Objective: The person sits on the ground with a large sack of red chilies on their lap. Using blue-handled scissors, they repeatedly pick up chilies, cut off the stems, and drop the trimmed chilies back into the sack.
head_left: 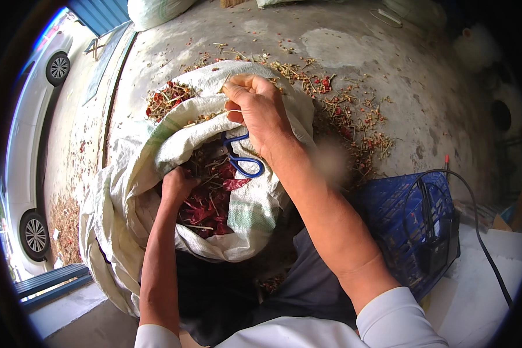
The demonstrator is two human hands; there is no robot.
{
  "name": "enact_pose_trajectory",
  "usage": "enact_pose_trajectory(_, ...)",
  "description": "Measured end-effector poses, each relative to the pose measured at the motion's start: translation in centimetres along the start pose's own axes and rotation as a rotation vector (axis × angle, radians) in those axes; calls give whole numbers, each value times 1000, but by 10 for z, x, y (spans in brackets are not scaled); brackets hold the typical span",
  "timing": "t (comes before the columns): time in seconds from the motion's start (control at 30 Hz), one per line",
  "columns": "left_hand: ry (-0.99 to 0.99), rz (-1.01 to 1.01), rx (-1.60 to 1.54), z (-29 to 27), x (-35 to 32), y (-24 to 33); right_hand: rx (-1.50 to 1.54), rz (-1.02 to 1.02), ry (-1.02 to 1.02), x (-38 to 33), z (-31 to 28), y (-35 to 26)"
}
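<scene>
A white woven sack (124,174) stands before me with its rim rolled down. Dark red dried chilies (206,211), mixed with straw-like stems, lie inside. My left hand (178,184) reaches into the sack's mouth at its left side, its fingers hidden among the chilies. Over the far rim, my right hand (260,107) is closed in a pinch, with a thin pale stem sticking out from its fingers. Below that hand, blue-handled scissors (246,167) rest at the sack's inner right wall, blades partly out of sight. A pile of stems and red bits (171,98) sits on the folded far-left rim.
Stems and chili scraps (354,119) litter the concrete floor beyond and right of the sack. A blue plastic crate (388,214) stands at my right, with a black cable (475,209) and a dark device on it. Other sacks (156,11) and a parked white car (32,133) are farther off.
</scene>
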State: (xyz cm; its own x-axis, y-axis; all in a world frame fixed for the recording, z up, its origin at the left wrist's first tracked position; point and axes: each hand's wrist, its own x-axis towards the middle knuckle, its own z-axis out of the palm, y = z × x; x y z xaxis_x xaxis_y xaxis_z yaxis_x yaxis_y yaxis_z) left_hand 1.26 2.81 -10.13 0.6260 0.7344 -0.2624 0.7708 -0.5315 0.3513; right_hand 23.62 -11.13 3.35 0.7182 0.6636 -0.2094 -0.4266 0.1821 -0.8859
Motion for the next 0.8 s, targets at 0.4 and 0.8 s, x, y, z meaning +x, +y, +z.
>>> enact_pose_trajectory(0.4,20,-230,-1276,-70,-32,60,-1098,-417,-358,-10,9,44)
enact_pose_trajectory(0.8,266,-221,-1715,-74,-29,66,-856,-618,-430,-39,41,42)
